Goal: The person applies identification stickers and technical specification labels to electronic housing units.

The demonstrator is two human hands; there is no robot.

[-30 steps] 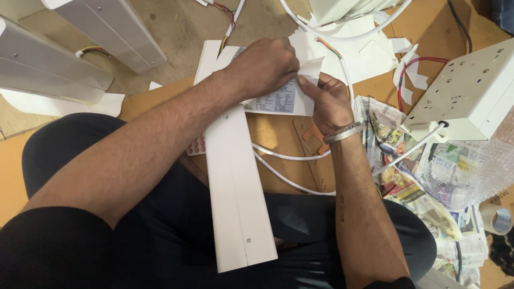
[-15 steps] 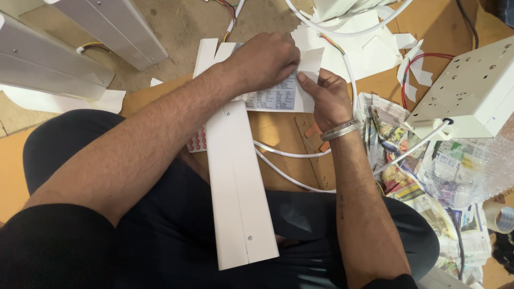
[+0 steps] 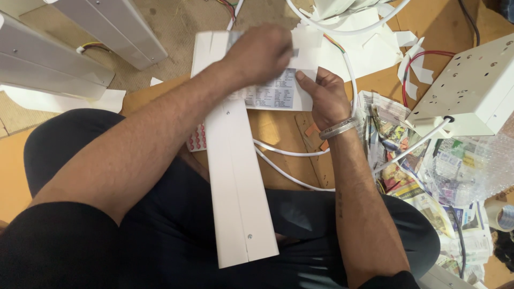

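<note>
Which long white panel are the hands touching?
The long white panel lying across the person's lap, under the left hand. The two other panels lie untouched at upper left.

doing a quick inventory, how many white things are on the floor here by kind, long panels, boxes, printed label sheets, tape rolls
long white panels: 3, one on the lap, two at upper left
white perforated box: 1
printed label sheet: 1, held by the left hand and right hand
tape roll: 1
total: 6
</note>
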